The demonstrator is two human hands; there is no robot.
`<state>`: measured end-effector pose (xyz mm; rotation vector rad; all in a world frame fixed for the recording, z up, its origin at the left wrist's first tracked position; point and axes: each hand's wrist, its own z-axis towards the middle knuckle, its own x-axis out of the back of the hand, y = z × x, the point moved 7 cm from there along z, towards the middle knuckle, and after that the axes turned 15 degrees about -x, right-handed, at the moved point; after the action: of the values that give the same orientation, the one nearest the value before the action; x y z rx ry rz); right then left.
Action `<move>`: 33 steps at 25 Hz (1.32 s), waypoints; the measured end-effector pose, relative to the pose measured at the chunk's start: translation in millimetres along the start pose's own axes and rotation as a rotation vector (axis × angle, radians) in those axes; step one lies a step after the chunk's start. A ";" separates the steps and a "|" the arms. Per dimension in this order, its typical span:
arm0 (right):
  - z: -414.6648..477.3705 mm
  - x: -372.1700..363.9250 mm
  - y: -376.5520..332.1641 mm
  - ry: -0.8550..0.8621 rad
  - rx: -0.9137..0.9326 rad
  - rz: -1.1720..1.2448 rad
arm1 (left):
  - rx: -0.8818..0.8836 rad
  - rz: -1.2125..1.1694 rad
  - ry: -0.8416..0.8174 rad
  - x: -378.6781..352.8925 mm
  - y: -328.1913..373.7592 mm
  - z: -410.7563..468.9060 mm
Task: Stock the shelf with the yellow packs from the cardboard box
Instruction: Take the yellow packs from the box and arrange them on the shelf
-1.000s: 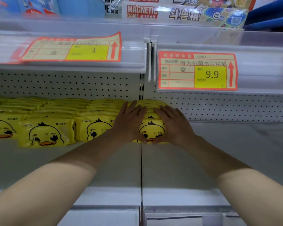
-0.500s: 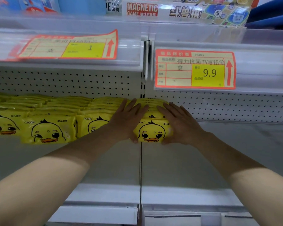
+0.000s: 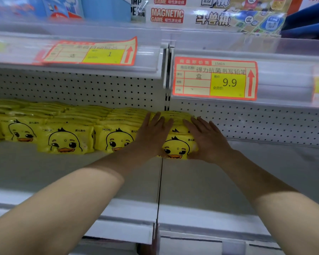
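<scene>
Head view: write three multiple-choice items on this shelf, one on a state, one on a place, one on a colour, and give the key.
1. How do the left hand and right hand lie?
A. as fists, off the goods
B. fingers straight, pressed on a stack
C. hanging below the shelf

2. Where is that stack in the row of yellow packs?
A. left end
B. middle
C. right end

3. What colour is the duck's beak on the stack's front pack?
A. orange
B. blue
C. green

Key: 1 B, a hand flanks each side of the stack; 2 C, only bare shelf lies to its right; 3 A, the beak under the eyes is orange.
</scene>
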<state>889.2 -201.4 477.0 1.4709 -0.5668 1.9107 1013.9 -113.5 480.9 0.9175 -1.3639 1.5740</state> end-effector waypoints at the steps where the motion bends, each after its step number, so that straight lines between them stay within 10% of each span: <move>1: -0.3 -0.8 -1.0 0.015 -0.002 -0.006 | 0.014 -0.003 -0.005 -0.9 0.5 0.3; 14: -20.7 23.3 -38.1 0.107 -0.040 0.028 | 0.142 -0.073 0.032 13.9 6.9 -37.6; 33: -146.4 89.1 -322.6 -0.040 -0.225 -0.010 | 0.290 -0.139 -0.051 -14.9 -193.5 -428.0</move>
<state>1007.8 142.9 505.8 1.3668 -0.7648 1.7496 1197.2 319.2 479.9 1.2072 -1.0968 1.6761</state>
